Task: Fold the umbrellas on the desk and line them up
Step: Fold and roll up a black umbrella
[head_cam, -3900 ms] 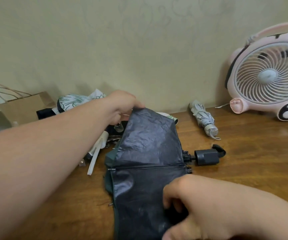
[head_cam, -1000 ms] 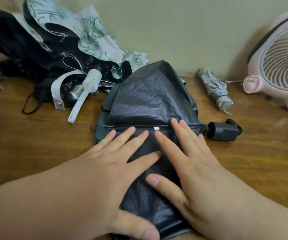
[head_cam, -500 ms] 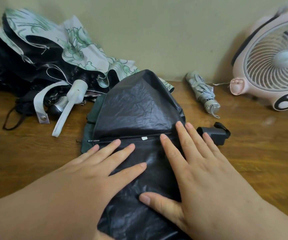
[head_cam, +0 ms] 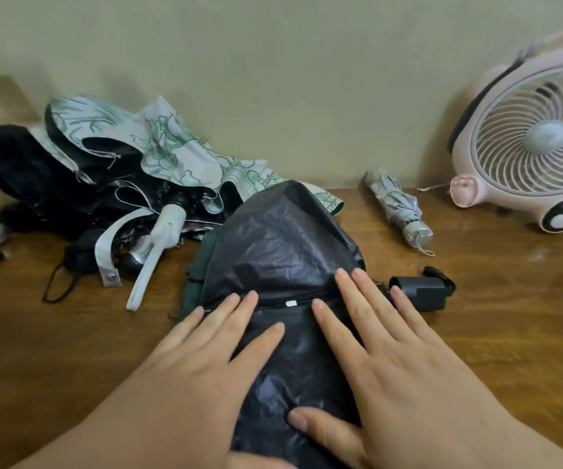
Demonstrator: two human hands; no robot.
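Right now, your left hand (head_cam: 205, 360) and right hand (head_cam: 391, 367) both lie flat on the black umbrella (head_cam: 280, 252). The fingers are straight and spread, and the palms press the crinkled canopy onto the desk (head_cam: 510, 333); neither hand grips anything. The umbrella lies at the middle of the desk directly before you, with a thin rib running crosswise at your fingertips. Its black handle (head_cam: 422, 292) sticks out to the right, just beside your right little finger.

Farther back on the left is a heap of unfolded umbrellas. A floral umbrella (head_cam: 171, 154) in white and green has its white handle (head_cam: 168, 225) pointing toward you, with a white strap (head_cam: 107, 258) beside it. A dark umbrella (head_cam: 19, 164) lies bunched behind and to the left. Right of the heap, near the wall, a folded grey umbrella (head_cam: 398, 208) lies alone, apart from the black handle. At the far right a pink fan (head_cam: 530, 137) stands by the wall.
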